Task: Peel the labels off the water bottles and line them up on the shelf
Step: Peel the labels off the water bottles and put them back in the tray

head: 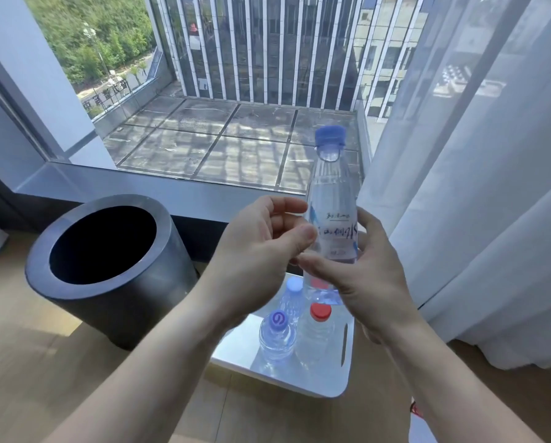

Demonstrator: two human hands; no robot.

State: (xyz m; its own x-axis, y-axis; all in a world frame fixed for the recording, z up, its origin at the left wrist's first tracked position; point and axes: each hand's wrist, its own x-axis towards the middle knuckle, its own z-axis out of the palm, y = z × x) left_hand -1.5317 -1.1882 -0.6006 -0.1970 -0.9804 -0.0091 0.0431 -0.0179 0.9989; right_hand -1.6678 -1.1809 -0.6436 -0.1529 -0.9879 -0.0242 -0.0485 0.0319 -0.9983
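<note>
One bottle (330,193), right grip (360,276) tight round lower body, left grip (258,247) tight on label (338,235)

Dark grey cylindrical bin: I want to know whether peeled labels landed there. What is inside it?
Only black shadow shows inside the dark grey cylindrical bin; its bottom and any contents are too dark to see.

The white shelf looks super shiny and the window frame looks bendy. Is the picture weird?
Head view: daylight glares off the white shelf, washing out its surface; the wide-angle lens bows the window frame at the left edge; the print on the held bottle is soft, hard to read.
</note>
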